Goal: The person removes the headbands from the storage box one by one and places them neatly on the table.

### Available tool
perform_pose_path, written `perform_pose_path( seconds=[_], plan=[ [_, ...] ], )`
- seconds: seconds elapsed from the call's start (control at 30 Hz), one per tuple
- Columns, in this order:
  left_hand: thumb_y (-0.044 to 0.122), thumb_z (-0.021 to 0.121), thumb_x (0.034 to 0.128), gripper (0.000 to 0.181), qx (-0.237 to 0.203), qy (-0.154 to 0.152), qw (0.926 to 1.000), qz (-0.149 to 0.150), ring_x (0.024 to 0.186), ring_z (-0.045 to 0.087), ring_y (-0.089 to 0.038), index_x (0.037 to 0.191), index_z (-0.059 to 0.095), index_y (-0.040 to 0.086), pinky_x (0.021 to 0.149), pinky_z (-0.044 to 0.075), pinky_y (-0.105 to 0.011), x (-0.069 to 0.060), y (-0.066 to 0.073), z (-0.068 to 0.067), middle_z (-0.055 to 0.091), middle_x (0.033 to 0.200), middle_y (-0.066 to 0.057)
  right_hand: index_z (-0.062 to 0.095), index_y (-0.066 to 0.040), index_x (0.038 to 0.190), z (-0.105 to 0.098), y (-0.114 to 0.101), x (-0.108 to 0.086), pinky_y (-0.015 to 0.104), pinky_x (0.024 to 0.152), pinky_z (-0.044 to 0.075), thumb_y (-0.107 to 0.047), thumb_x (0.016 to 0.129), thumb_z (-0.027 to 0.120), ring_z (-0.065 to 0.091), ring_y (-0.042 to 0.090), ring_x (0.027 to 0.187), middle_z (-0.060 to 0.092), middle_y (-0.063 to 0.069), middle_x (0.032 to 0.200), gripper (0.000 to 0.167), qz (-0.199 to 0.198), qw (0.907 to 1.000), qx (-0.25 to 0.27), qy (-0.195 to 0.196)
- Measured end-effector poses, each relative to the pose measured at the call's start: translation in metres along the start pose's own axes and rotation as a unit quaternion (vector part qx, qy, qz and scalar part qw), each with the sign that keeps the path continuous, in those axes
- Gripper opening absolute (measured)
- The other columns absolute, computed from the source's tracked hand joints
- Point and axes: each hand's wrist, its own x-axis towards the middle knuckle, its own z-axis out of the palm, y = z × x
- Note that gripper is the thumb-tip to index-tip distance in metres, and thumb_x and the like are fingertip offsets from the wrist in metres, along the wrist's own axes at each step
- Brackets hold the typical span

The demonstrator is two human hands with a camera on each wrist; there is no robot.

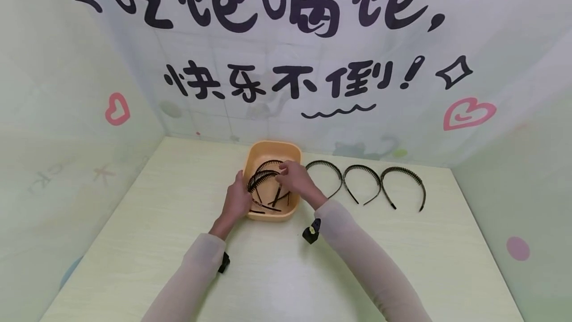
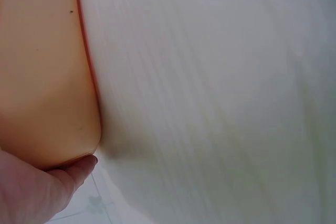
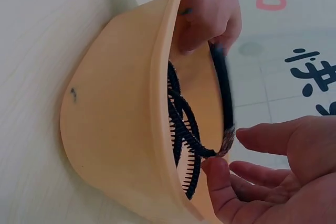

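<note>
An orange plastic basket stands near the back of the table, with several black toothed headbands lying tangled inside. My left hand grips the basket's left wall, fingers over the rim. In the left wrist view, that hand touches the basket's outer side. Over the basket's right part, my right hand pinches one end of a black headband between thumb and finger. The far end of this headband reaches close to the left hand; whether they touch I cannot tell.
Right of the basket, three headbands lie in a row on the pale table: a near one, a middle one and a far-right one. A white printed wall sheet rises behind the table.
</note>
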Motion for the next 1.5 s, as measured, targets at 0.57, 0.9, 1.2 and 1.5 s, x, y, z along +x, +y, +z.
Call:
perform_pose_path(
  seconds=[0.57,0.9,1.2,1.5],
  plan=[
    [-0.008,0.040,0.0890,0.071,0.005,0.002,0.9999,-0.011,0.117,0.059,-0.044,0.155,0.015,-0.006,0.089,0.053,-0.049,0.000,0.000,0.001,0.047,0.140,-0.037,0.074,0.007,0.090,-0.009,0.005,0.002,0.042,0.073,0.059,-0.008,0.094,0.060,0.069,0.029,0.071,0.071,0.016,0.076,0.021,0.049,0.9948,0.046,-0.077],
    [-0.006,0.038,0.0903,0.068,0.007,0.007,0.9999,-0.009,0.112,0.062,-0.042,0.155,0.016,-0.006,0.089,0.052,-0.049,0.001,0.000,0.001,0.049,0.137,-0.038,0.054,-0.005,0.072,-0.025,0.004,0.006,0.025,0.055,0.052,-0.005,0.092,0.059,0.062,0.015,0.058,0.058,0.003,0.062,0.020,0.052,0.9966,0.026,-0.059],
    [-0.006,0.036,0.0913,0.067,0.008,0.004,0.9998,-0.016,0.123,0.056,-0.043,0.155,0.015,-0.005,0.095,0.050,-0.050,0.002,-0.001,0.001,0.044,0.142,-0.037,0.057,0.006,0.130,-0.035,0.005,0.001,0.039,0.071,0.060,-0.003,0.092,0.057,0.073,0.032,0.077,0.070,0.018,0.094,0.039,0.061,0.9973,0.036,0.017],
    [-0.006,0.036,0.0917,0.067,0.008,0.006,0.9999,-0.013,0.120,0.059,-0.042,0.155,0.016,-0.005,0.091,0.052,-0.049,0.002,0.001,0.002,0.046,0.141,-0.037,0.049,-0.001,0.142,-0.042,0.018,0.000,0.028,0.058,0.055,-0.006,0.095,0.054,0.071,0.036,0.081,0.065,0.015,0.098,0.048,0.009,0.9940,0.057,0.093]
  ],
)
